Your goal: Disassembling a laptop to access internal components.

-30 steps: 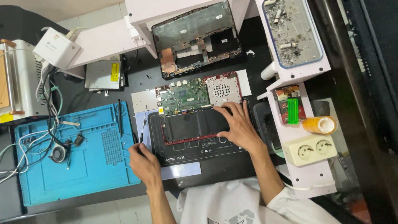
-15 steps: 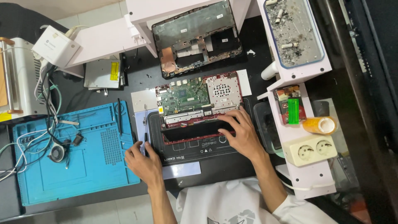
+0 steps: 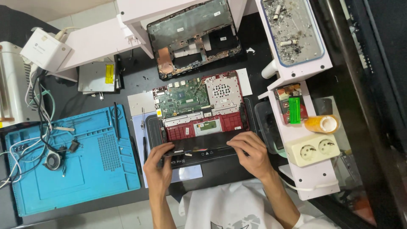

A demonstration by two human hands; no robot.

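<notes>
An opened red laptop (image 3: 199,108) lies in the middle of the black table, its green circuit board (image 3: 182,99) and grey fan plate showing. A long black flat part (image 3: 199,148) sits along the laptop's near edge, tilted up. My left hand (image 3: 157,167) grips the left end of that black part. My right hand (image 3: 250,154) holds its right end, fingers curled over the edge. Both forearms come in from the bottom of the view.
A black laptop bottom shell (image 3: 193,36) lies behind. At the left sit a blue work mat (image 3: 85,169) with a small fan and cables, and a silver drive (image 3: 97,77). To the right stand a white shelf (image 3: 296,72), a power socket (image 3: 311,149) and an orange tape roll (image 3: 323,124).
The black part has been pulled toward me and tipped up, uncovering more of the laptop's red inside. Both hands have moved back to the part's two ends.
</notes>
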